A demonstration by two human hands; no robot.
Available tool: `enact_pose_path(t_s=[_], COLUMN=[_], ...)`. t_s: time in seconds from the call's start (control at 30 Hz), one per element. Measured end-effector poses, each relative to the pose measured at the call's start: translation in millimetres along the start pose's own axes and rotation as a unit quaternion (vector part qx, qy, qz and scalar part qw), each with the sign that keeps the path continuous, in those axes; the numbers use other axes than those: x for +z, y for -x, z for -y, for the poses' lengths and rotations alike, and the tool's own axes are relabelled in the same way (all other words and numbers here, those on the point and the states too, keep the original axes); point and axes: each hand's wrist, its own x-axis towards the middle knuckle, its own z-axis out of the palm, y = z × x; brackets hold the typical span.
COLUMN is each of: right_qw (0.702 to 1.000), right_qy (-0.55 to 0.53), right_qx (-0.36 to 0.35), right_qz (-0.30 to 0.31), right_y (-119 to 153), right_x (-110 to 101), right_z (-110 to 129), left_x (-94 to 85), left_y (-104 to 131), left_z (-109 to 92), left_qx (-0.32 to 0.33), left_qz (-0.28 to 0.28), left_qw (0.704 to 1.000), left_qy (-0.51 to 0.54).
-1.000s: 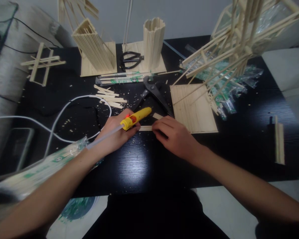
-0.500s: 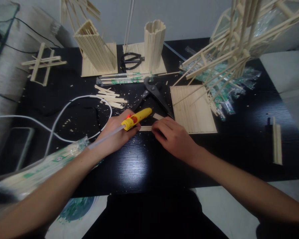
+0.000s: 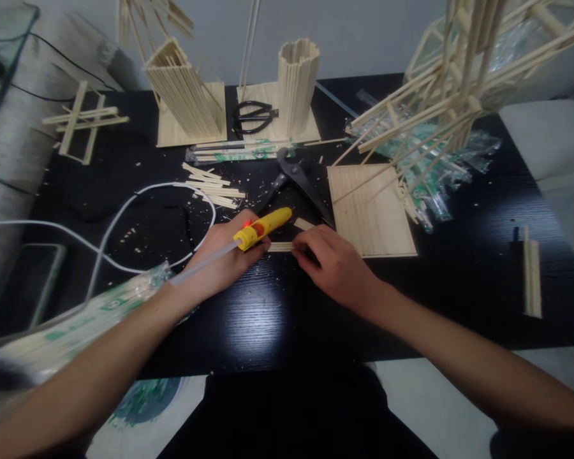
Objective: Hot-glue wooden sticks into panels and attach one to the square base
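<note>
My left hand (image 3: 224, 255) is closed around a yellow glue gun (image 3: 268, 224), which has a clear glue stick out of its back and a red light. Its fingertips also touch the left end of a short strip of thin wooden sticks (image 3: 280, 247) lying on the black table. My right hand (image 3: 328, 258) pinches the right end of that strip. Just above the right fingers lies another short piece of sticks (image 3: 303, 224). Black pliers (image 3: 294, 175) rest open behind both hands. A square panel of sticks (image 3: 373, 213) lies to the right.
Two stick towers (image 3: 184, 89) (image 3: 296, 86) stand on panels at the back. A large stick frame (image 3: 459, 95) rises at the right over plastic wrappers (image 3: 428, 185). At the left are a white cable (image 3: 110, 220) and bagged sticks (image 3: 90, 322). The table's front edge (image 3: 291, 368) is near.
</note>
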Motion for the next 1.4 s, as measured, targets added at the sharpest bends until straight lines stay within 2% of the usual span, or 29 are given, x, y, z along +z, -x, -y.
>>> enact_pose_path(t_s=[0.37, 1.4], right_qw=[1.0, 1.0], right_qy=[-0.004, 0.009], right_qx=[0.011, -0.016], right_qz=[0.002, -0.016], right_y=[1.0, 0.1], right_x=[-0.1, 1.3], right_z=[0.1, -1.1], left_x=[0.7, -0.1], left_y=[0.4, -0.1], left_z=[2.4, 0.8], left_qx=[-0.003, -0.01], left_qz=[0.004, 0.005], left_qw=[1.0, 0.999], left_qy=[0.012, 0.035])
